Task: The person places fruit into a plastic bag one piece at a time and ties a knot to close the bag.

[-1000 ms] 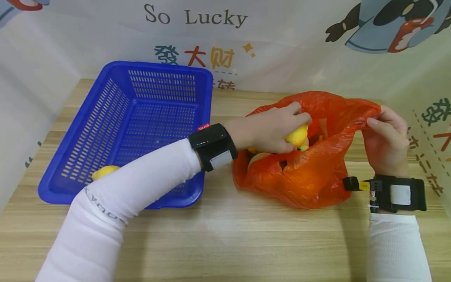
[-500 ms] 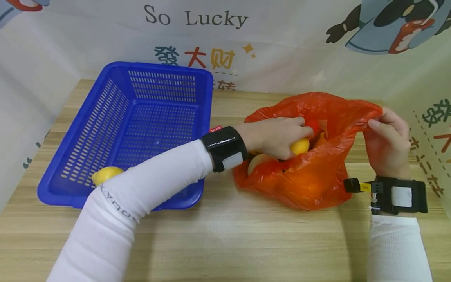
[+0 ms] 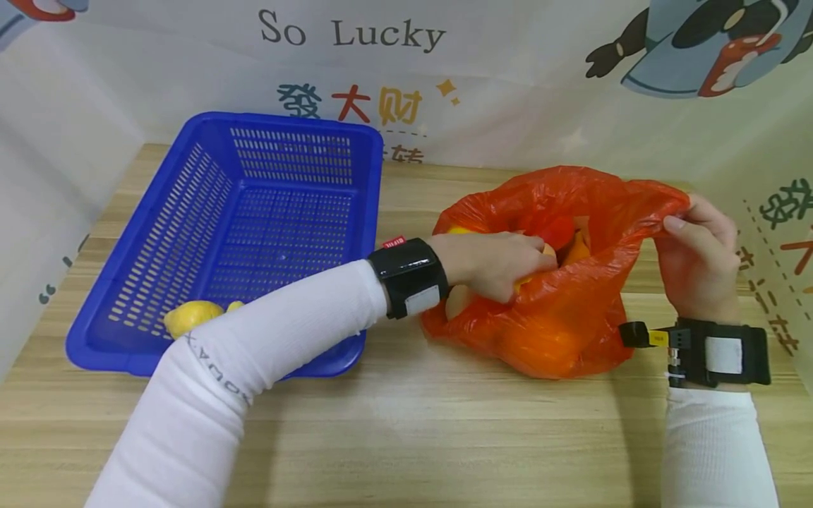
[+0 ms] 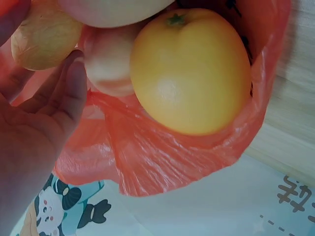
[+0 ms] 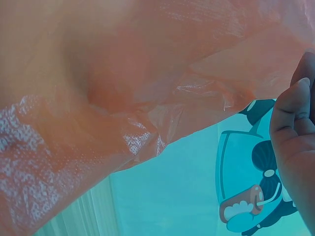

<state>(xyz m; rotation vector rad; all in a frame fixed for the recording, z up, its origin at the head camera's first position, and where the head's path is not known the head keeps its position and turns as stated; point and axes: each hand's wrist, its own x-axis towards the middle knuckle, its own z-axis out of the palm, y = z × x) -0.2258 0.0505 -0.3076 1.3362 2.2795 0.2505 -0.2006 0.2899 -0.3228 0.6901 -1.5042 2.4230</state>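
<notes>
In the head view my left hand (image 3: 502, 264) reaches down into the mouth of a red plastic bag (image 3: 540, 331), its fingertips partly hidden. The left wrist view has thumb and fingers around a small yellow fruit (image 4: 47, 39), whose kind I cannot tell. Beside that lie a pinkish, peach-like fruit (image 4: 110, 61), a pale round fruit (image 4: 118, 10) and a large yellow-orange fruit (image 4: 192, 73) with a green stem end. My right hand (image 3: 701, 254) pinches the bag's right rim and holds it raised. Only part of this hand shows in the right wrist view, beside the stretched plastic.
To the left stands a blue perforated basket (image 3: 375, 183). Inside it a lemon (image 3: 190, 317) lies near the front, with another yellow piece (image 3: 235, 305) partly behind my left sleeve. Both rest on a wooden table (image 3: 444, 437), with a printed white backdrop (image 3: 508, 120) behind and at the sides.
My left hand has moved down and deeper into the bag; the yellow fruit under its fingers is now mostly covered. More of the lemon in the basket shows. My right hand stays at the rim.
</notes>
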